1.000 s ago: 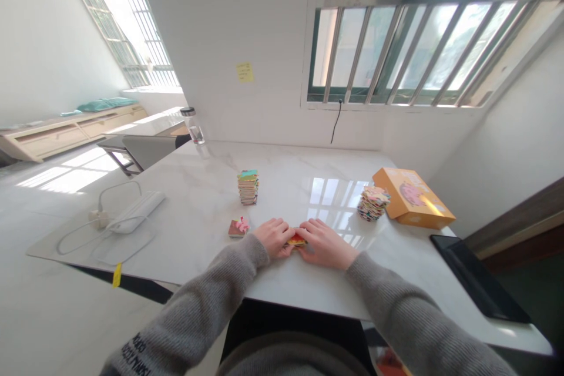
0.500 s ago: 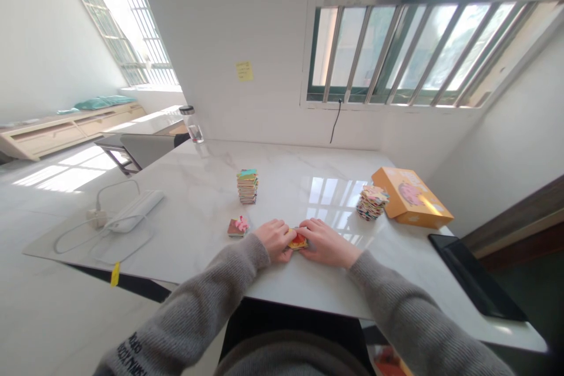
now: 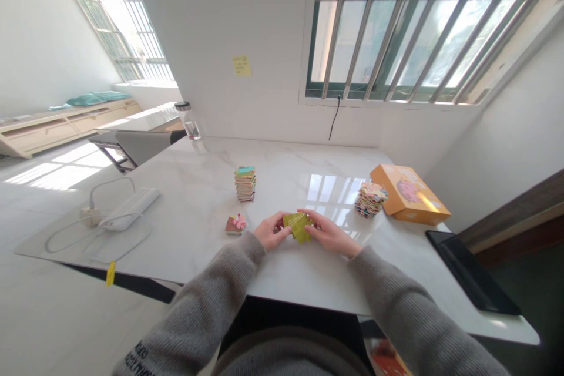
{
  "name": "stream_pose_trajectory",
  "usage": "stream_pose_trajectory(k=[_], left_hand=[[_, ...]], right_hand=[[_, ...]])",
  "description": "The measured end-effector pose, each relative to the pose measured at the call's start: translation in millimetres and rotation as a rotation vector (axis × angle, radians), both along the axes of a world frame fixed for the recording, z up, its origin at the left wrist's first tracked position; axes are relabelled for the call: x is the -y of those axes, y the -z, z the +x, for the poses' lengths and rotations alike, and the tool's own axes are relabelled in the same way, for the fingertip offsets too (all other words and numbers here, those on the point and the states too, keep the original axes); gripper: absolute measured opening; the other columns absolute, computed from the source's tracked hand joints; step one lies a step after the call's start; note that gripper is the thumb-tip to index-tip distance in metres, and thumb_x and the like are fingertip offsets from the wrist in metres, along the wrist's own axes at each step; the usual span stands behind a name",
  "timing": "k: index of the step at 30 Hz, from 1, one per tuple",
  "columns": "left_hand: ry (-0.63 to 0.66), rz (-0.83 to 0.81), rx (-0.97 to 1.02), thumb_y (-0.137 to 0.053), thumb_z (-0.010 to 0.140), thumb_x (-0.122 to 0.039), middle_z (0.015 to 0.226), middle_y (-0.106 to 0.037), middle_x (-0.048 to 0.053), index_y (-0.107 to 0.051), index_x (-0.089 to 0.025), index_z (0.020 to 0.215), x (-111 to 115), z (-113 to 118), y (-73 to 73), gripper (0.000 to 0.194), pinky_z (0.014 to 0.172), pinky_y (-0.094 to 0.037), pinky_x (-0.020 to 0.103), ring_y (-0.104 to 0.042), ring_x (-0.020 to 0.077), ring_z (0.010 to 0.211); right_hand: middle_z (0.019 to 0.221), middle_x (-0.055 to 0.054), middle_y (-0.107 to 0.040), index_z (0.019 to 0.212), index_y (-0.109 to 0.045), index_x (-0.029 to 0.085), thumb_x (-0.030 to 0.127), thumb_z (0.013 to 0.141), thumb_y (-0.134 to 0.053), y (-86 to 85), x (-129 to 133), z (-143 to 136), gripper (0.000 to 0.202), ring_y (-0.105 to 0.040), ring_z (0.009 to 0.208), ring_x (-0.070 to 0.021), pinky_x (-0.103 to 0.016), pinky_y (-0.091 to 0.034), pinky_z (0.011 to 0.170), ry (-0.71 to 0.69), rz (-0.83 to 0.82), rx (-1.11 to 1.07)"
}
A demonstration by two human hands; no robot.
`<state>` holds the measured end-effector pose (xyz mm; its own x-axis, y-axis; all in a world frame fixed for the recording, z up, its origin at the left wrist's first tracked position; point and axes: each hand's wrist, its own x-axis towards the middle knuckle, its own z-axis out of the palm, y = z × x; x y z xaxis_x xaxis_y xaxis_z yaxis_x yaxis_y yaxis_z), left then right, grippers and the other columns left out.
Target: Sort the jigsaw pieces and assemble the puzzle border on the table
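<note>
White, glossy and faintly veined, the tabletop (image 3: 304,282) spreads beneath ribbed grey knit sleeves (image 3: 211,294). Flat-sided, an orange box (image 3: 429,202) lies at the right. The left hand (image 3: 271,231) and right hand (image 3: 331,232) curl inward. Ragged-edged, a rounded stack (image 3: 371,200) stands beside the box, a squarer stack (image 3: 245,184) farther left, a low brown-and-pink pile (image 3: 233,227) nearer. Between both hands, pinched by thumbs and fingers, sits an olive-green jagged piece (image 3: 299,227), near the table's front edge.

Homelike room: curtained window (image 3: 137,26), cabinet (image 3: 90,120)
</note>
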<state>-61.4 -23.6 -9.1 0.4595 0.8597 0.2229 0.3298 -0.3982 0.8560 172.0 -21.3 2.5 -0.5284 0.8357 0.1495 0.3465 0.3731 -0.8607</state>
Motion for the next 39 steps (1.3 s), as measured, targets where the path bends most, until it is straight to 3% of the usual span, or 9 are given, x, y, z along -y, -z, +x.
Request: stream_pose_trajectory(k=[3,7,12,16,22,27,30,33,39], left_hand=[[0.014,-0.01,0.013,-0.058,0.087,-0.035,0.096,-0.07,0.005,-0.05,-0.016,0.129,0.7,1.4,4.5,0.047,0.075,-0.049,0.03,-0.063,0.0175,0.081],[-0.112,0.176,-0.14,-0.06,0.086,-0.031,0.101,-0.066,0.008,-0.054,-0.018,0.129,-3.8,1.0,14.8,0.046,0.085,-0.05,0.037,-0.06,0.0219,0.093],[-0.139,0.371,-0.282,-0.059,0.085,-0.026,0.115,-0.059,0.011,-0.061,-0.019,0.125,-6.7,-0.7,24.4,0.041,0.103,-0.044,0.048,-0.052,0.0271,0.11],[-0.165,0.455,-0.309,-0.058,0.085,-0.021,0.116,-0.058,0.011,-0.061,-0.019,0.125,2.7,1.1,19.9,0.039,0.103,-0.045,0.046,-0.051,0.0261,0.111],[-0.12,0.575,-0.392,-0.055,0.089,-0.021,0.109,-0.065,0.009,-0.067,-0.022,0.107,22.9,-8.5,8.9,0.021,0.093,-0.047,0.043,-0.055,0.0249,0.105],[-0.076,0.505,-0.436,-0.056,0.089,-0.021,0.108,-0.065,0.008,-0.066,-0.022,0.107,26.6,-12.6,4.2,0.021,0.095,-0.047,0.042,-0.057,0.0238,0.104],[-0.065,0.431,-0.484,-0.065,0.084,-0.026,0.124,-0.059,0.012,-0.059,-0.019,0.125,15.8,-3.8,0.5,0.042,0.102,-0.045,0.045,-0.054,0.027,0.114],[-0.027,0.354,-0.562,-0.072,0.08,-0.038,0.135,-0.052,0.016,-0.049,-0.017,0.138,-0.2,12.9,-5.0,0.066,0.104,-0.043,0.049,-0.049,0.0322,0.123],[-0.135,0.272,-0.716,-0.069,0.081,-0.048,0.119,-0.059,0.016,-0.049,-0.016,0.138,-17.7,46.0,-12.6,0.068,0.098,-0.043,0.052,-0.052,0.0365,0.115]], right_hand=[[0.114,-0.007,-0.066,0.144,-0.043,0.022,0.032,0.094,-0.049,-2.0,-0.7,3.2,0.052,-0.06,0.087,-0.0181,-0.035,-0.051,0.083,-0.005,-0.055,-0.035],[0.108,-0.008,-0.067,0.145,-0.044,0.02,0.033,0.096,-0.045,-3.5,-1.4,8.5,0.051,-0.06,0.082,-0.0179,-0.035,-0.052,0.079,0.042,-0.084,0.028],[0.101,-0.011,-0.069,0.138,-0.055,0.016,0.022,0.094,-0.044,1.3,-6.3,12.4,0.046,-0.059,0.092,-0.0234,-0.046,-0.043,0.096,0.173,0.128,0.347],[0.106,-0.013,-0.065,0.131,-0.06,0.017,0.019,0.093,-0.045,8.4,-8.4,12.5,0.042,-0.054,0.104,-0.029,-0.051,-0.038,0.099,0.258,0.288,0.547],[0.109,-0.013,-0.06,0.13,-0.058,0.02,0.024,0.094,-0.049,13.5,-7.2,15.0,0.038,-0.052,0.106,-0.0294,-0.046,-0.04,0.096,0.284,0.425,0.554],[0.117,-0.014,-0.057,0.137,-0.051,0.02,0.036,0.094,-0.055,8.6,-0.6,13.6,0.046,-0.051,0.112,-0.0312,-0.048,-0.039,0.098,0.273,0.417,0.556],[0.119,-0.013,-0.057,0.138,-0.049,0.022,0.043,0.087,-0.065,5.6,3.1,13.7,0.058,-0.05,0.113,-0.0321,-0.049,-0.038,0.098,0.238,0.422,0.57],[0.118,-0.012,-0.058,0.135,-0.051,0.022,0.041,0.083,-0.07,5.0,3.0,14.7,0.059,-0.051,0.111,-0.0311,-0.048,-0.039,0.097,0.184,0.414,0.554],[0.123,-0.013,-0.06,0.142,-0.045,0.021,0.033,0.081,-0.073,9.3,-3.0,17.9,0.068,-0.053,0.114,-0.0304,-0.049,-0.041,0.1,0.15,0.357,0.422]])
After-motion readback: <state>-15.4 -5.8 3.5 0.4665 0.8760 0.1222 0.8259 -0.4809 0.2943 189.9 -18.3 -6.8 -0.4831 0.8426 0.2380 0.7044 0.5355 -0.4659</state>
